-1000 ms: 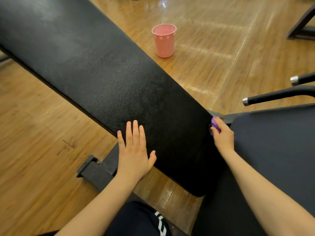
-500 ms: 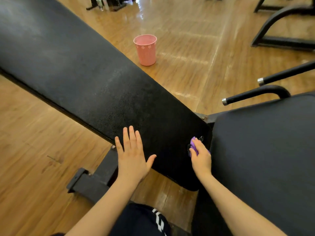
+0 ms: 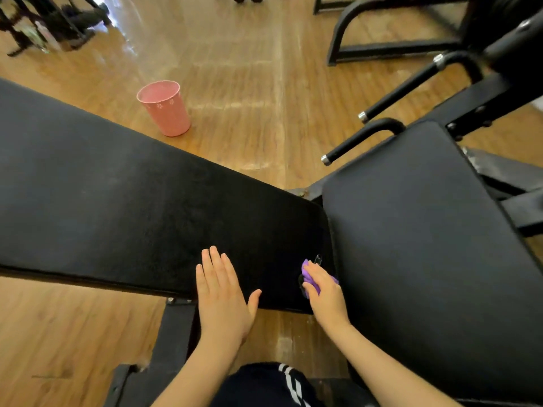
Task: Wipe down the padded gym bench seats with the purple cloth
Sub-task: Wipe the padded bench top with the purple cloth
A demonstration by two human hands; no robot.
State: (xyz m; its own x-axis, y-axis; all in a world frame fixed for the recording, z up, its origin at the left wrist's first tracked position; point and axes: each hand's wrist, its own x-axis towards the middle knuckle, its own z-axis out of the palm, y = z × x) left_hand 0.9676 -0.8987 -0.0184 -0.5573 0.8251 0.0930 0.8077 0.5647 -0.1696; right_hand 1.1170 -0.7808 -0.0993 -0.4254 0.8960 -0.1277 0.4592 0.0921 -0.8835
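While left hand [image 3: 223, 298] lies flat on bench pad [image 3: 132, 201] — right hand [image 3: 324, 292] grips purple cloth [image 3: 310, 279] underneath.

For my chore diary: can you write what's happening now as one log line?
step: wiping | right hand: holds purple cloth on long pad | left hand: flat

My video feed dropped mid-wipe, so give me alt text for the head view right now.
The right hand holds a purple cloth against the near end of the long black bench pad, beside the gap to the seat pad, while the left hand rests flat on the long pad's near edge. A pink bucket stands on the wooden floor beyond.
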